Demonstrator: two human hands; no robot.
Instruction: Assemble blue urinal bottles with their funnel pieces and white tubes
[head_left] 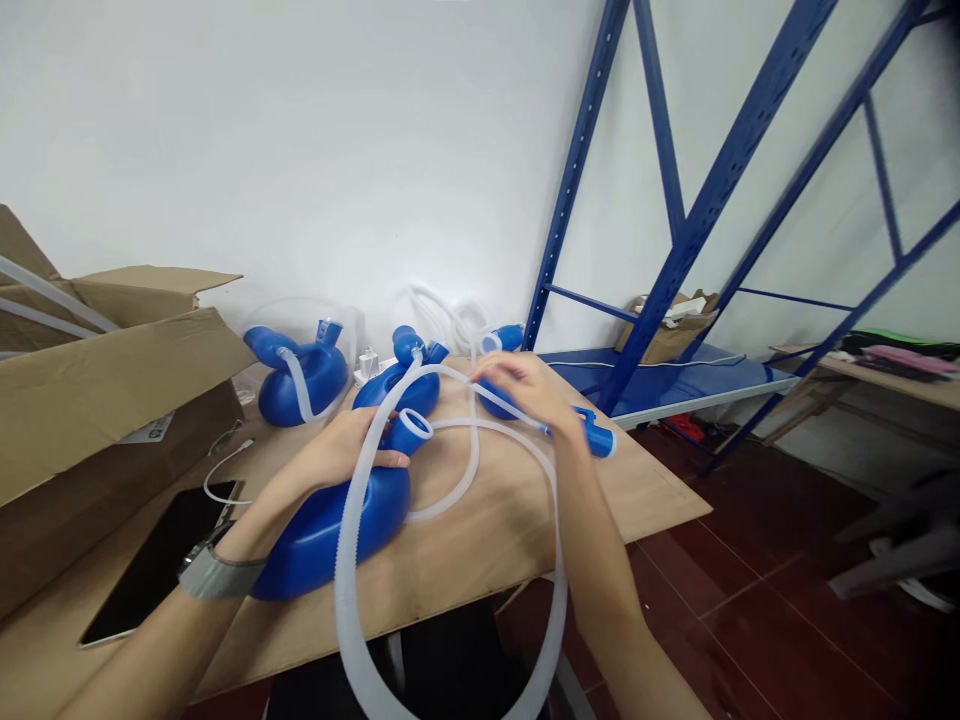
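My left fingers [391,459] grip the blue bottle [384,510] by its neck [407,436]. Whether my right fingers [493,369] pinch the hose [346,560], I cannot tell.

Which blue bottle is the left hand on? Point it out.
The foremost bottle, left hand at its neck; the other bottles sit farther back.

A brown cardboard box [97,400] sits left of a rounded blue plastic bottle [322,545]. Rightward stands a blue metal rack [711,205].
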